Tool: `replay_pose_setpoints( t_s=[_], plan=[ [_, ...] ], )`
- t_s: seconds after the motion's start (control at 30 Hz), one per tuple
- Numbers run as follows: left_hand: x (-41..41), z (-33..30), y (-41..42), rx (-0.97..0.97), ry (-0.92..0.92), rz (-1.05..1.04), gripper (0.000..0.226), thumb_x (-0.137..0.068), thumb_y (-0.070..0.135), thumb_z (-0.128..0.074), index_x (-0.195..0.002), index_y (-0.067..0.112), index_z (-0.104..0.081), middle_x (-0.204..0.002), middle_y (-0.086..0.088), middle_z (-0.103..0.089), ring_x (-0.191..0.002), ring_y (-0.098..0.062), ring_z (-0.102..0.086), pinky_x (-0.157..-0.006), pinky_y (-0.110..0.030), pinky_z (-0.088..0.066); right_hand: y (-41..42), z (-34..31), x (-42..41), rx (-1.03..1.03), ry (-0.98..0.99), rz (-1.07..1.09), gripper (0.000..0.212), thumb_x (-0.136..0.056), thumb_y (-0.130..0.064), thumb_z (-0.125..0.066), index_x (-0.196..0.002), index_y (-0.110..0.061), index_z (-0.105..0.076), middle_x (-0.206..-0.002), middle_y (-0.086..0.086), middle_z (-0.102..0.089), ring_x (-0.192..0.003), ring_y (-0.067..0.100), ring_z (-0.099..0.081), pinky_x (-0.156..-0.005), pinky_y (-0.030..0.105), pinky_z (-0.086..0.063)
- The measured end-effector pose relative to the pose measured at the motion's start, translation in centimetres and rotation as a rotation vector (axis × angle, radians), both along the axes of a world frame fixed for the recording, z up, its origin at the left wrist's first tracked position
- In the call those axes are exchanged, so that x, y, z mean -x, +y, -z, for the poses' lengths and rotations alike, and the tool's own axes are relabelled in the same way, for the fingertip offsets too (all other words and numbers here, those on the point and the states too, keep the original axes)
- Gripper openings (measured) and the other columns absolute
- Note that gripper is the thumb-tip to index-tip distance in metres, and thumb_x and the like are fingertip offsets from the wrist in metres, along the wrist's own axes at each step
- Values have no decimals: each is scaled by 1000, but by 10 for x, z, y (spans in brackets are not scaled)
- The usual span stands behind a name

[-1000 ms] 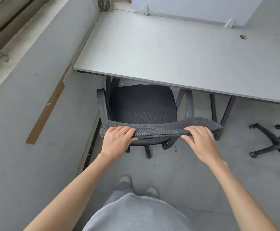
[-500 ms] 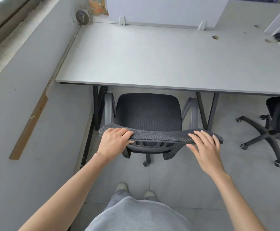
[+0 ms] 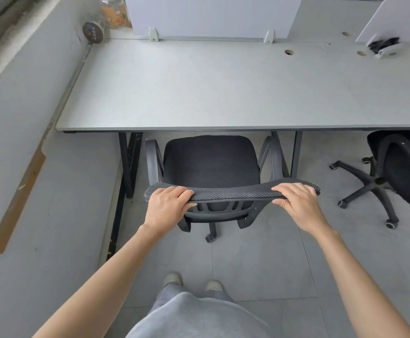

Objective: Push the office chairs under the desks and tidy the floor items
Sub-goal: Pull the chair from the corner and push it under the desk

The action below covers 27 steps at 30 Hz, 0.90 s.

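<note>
An office: long pale grey laminate desk (image 3: 223, 93) with white divider panels (image 3: 213, 15), black mesh swivel chairs (image 3: 211, 162).

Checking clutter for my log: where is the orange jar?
In the head view, the orange jar stands top left, at the desk's far-left corner beside the white divider panel.

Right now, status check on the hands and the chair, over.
Both hands, left and right, grip the chair backrest top. Seat mostly short of the desk edge. Nothing visible blocking; second chair stands off right.

right hand (image 3: 299, 203): now curled over backrest (image 3: 230, 192) | chair: squared to desk (image 3: 211, 93)
</note>
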<state>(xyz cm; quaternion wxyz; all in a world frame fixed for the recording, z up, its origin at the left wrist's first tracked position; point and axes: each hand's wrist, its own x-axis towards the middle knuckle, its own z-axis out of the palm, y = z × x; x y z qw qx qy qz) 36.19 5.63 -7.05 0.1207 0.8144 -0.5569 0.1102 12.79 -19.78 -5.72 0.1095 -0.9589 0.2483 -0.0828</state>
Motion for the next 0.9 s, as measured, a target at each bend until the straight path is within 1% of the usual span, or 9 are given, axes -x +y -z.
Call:
replay_pose_setpoints(
  t_s=[0.07, 0.13, 0.33, 0.53, 0.73, 0.83, 0.87, 0.9],
  plan=[
    [0, 0, -3, -5, 3, 0, 35, -90, 44, -38, -93, 21, -63, -85, 7, -69, -72, -19, -65, -57, -27, -48, 0, 0, 1, 0, -12, 2, 66, -84, -66, -26, -106, -19, -66, -107, -4, -68, -100, 21, -58, -83, 28, -25],
    [1, 0, -5, -7, 7, -9, 41, -93, 46, -31, -94, 21, -64, -86, 7, -69, -72, -19, -65, -57, -28, -48, -1, 0, 3, -22, -21, 4, 72, -85, -69, -18, -105, -19, -66, -106, -4, -68, -99, 21, -58, -82, 25, -23],
    [4, -2, -6, -32, 35, -10, 54, -96, 48, -19, -97, 20, -65, -90, 7, -70, -76, -18, -67, -60, -29, -50, -1, 1, 5, -52, -29, 10, 73, -84, -71, -17, -107, -21, -65, -108, -5, -67, -100, 20, -58, -81, 26, -24],
    [2, -4, -4, -56, 66, 8, 57, -97, 47, -15, -98, 21, -66, -91, 6, -70, -79, -18, -67, -62, -30, -51, 3, 0, 5, -55, -17, 13, 75, -84, -71, -15, -108, -21, -66, -108, -4, -67, -102, 22, -57, -81, 25, -22],
    [0, -4, -1, -75, 92, 10, 53, -96, 49, -18, -98, 22, -64, -89, 7, -70, -79, -18, -67, -63, -31, -51, 6, 1, 5, -50, -8, 37, 72, -85, -70, -17, -106, -21, -66, -106, -6, -68, -100, 20, -58, -81, 22, -21],
    [1, -4, -1, -91, 100, 6, 47, -94, 50, -25, -96, 23, -63, -85, 8, -70, -76, -18, -66, -62, -30, -51, 5, -2, 6, -62, 29, 23, 76, -84, -73, -14, -109, -22, -64, -111, -6, -66, -106, 19, -57, -87, 26, -24],
    [-1, -5, -2, -113, 104, 12, 43, -92, 50, -30, -94, 22, -63, -83, 8, -69, -74, -18, -66, -61, -30, -51, 3, -4, 6, -55, 58, 13, 75, -82, -74, -16, -111, -23, -63, -114, -7, -65, -109, 19, -56, -89, 28, -26],
    [-4, -7, -3, -142, 107, 23, 39, -89, 48, -35, -92, 22, -64, -80, 7, -69, -71, -18, -66, -59, -29, -50, 2, -7, 5, -36, 93, 6, 72, -80, -75, -23, -113, -24, -61, -116, -8, -64, -112, 17, -55, -92, 30, -29]
  ],
)
